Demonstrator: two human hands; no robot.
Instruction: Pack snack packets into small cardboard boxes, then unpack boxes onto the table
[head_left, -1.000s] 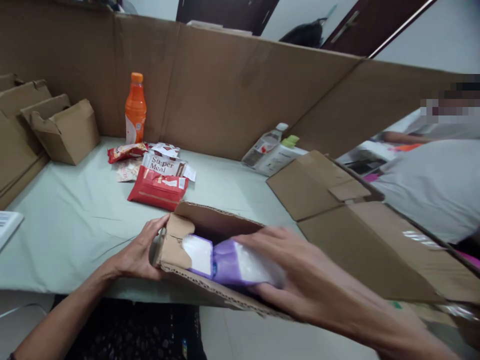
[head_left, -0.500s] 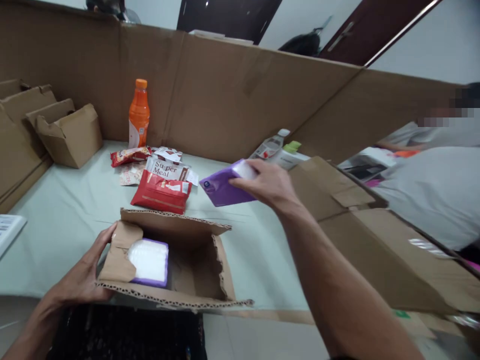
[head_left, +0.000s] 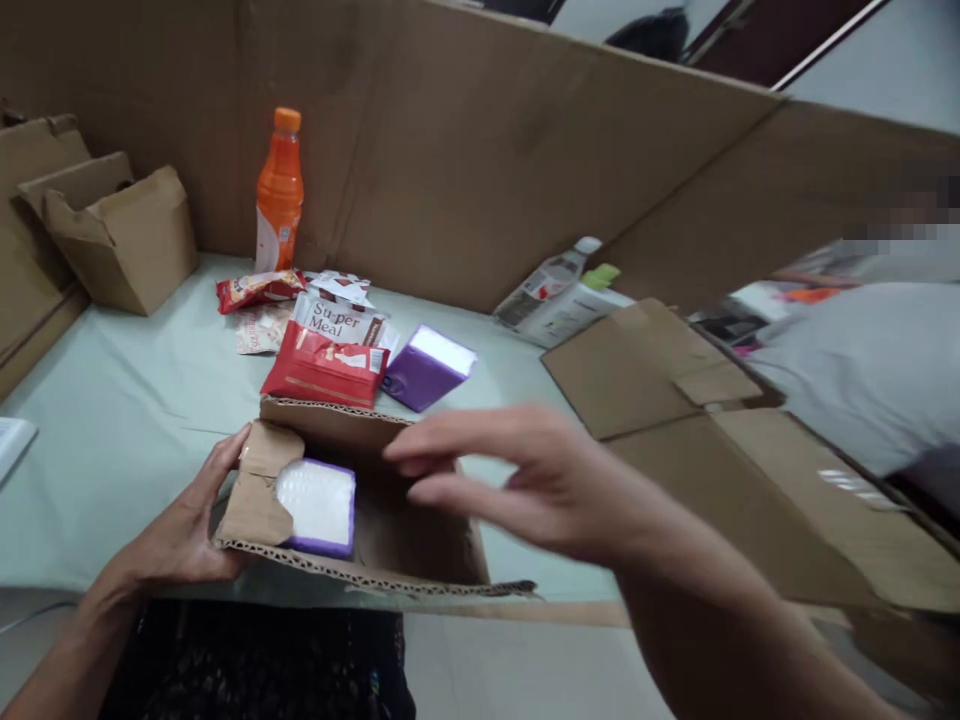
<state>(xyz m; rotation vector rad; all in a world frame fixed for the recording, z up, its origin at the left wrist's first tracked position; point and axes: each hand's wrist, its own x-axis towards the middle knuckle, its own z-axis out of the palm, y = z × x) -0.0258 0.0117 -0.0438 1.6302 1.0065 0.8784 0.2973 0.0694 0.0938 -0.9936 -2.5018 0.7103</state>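
Note:
My left hand (head_left: 196, 515) grips the left end of an open cardboard box (head_left: 375, 582) at the table's front edge. Inside the box, at its left, sits a purple-and-white tissue pack (head_left: 319, 505), partly covered by a folded flap. My right hand (head_left: 517, 480) hovers over the box's right side, holding nothing, thumb and fingers apart and slightly blurred. Behind the box a second purple tissue pack (head_left: 427, 370) stands on the table, close against a red packet (head_left: 326, 370).
An orange drink bottle (head_left: 280, 195) stands behind several snack packets (head_left: 341, 320). At the back right, a clear bottle (head_left: 551, 285) and a green-capped bottle (head_left: 577, 310) lean. Cardboard boxes (head_left: 146, 235) stand left; cardboard flaps (head_left: 660, 400) lie right, with a person in a light shirt (head_left: 862, 370) beyond.
My right hand has let go of the tissue pack, which now stands beside the red packet, and has come down and nearer, over the box. My left hand stays on the box.

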